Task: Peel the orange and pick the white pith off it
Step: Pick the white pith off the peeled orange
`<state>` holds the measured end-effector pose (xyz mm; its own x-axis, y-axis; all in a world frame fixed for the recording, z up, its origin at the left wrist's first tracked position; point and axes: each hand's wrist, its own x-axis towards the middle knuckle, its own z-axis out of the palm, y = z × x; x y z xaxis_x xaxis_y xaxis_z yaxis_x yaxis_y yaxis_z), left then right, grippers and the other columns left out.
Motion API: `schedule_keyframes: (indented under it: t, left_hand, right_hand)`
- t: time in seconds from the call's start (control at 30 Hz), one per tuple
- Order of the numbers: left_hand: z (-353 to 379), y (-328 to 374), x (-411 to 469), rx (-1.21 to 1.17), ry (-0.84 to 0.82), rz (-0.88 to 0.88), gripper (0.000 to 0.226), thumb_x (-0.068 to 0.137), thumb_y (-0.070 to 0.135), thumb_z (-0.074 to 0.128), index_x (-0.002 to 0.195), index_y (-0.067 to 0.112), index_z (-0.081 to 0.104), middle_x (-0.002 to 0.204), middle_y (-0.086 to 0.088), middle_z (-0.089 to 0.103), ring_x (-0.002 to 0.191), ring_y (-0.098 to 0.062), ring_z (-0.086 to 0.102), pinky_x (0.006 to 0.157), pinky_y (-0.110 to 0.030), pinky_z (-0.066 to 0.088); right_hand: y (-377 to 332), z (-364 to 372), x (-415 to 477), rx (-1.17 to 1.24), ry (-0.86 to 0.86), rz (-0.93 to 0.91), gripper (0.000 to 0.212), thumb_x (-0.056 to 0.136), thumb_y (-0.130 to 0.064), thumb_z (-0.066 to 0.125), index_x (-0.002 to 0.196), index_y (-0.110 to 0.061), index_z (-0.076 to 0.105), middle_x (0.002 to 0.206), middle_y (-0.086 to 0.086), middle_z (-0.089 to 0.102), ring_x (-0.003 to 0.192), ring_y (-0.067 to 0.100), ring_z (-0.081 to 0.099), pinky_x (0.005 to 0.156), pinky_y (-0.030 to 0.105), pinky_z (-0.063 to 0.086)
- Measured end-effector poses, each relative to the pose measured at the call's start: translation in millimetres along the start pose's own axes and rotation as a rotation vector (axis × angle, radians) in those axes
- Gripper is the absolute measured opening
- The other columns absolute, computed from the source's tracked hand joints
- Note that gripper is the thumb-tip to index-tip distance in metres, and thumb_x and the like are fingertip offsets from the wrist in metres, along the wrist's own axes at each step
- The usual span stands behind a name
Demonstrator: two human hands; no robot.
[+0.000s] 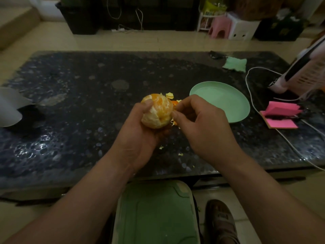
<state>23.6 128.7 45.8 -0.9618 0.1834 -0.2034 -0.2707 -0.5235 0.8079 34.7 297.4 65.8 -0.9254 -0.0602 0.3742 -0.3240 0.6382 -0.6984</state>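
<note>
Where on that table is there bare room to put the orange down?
The widest bare stretch is the left and middle of the dark table, between the grey object at its left edge and the left hand holding the orange. The green plate is bare too. The right side is crowded: white cable, pink sticky notes, and peel scraps beside the plate.

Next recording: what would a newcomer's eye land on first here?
The mostly peeled orange at centre, gripped by the left hand over the dark table, while the right hand pinches at its right side. A pale green plate lies just right of the hands, and peel scraps are scattered on the table around them.
</note>
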Motion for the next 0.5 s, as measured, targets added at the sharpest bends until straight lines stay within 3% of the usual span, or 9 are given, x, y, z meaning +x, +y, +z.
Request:
schedule_keyframes:
  t: [0.1, 0.23, 0.5]
  left_hand:
    - [-0.6, -1.6, 1.8, 0.042, 0.015, 0.0, 0.052, 0.105, 0.04, 0.05, 0.145, 0.009, 0.06, 0.125, -0.01, 0.074, 0.102, -0.02, 0.067, 0.079, -0.031, 0.056]
    - [-0.8, -2.7, 2.8, 0.095, 0.049, -0.004, 0.062, 0.09, 0.045, 0.061, 0.142, 0.01, 0.063, 0.125, -0.011, 0.076, 0.1, -0.02, 0.071, 0.078, -0.031, 0.058]
    - [-1.8, 1.0, -1.2, 0.07, 0.028, -0.073, 0.054, 0.099, 0.041, 0.058, 0.143, 0.01, 0.062, 0.134, -0.015, 0.074, 0.108, -0.023, 0.072, 0.085, -0.035, 0.062]
  right_hand:
    - [3.4, 0.5, -0.3, -0.134, 0.025, -0.13, 0.005, 0.099, -0.023, 0.073, 0.102, -0.02, 0.072, 0.087, -0.013, 0.069, 0.077, 0.004, 0.062, 0.071, 0.024, 0.053]
    - [4.6, 3.9, 0.0, -0.271, 0.011, -0.196, 0.007, 0.099, -0.021, 0.068, 0.095, -0.015, 0.069, 0.082, -0.003, 0.066, 0.073, 0.015, 0.058, 0.066, 0.041, 0.052]
    - [2.3, 2.6, 0.3, -0.309, 0.052, -0.215, 0.011, 0.094, -0.019, 0.067, 0.084, -0.016, 0.062, 0.074, -0.006, 0.058, 0.064, 0.014, 0.052, 0.059, 0.04, 0.048]
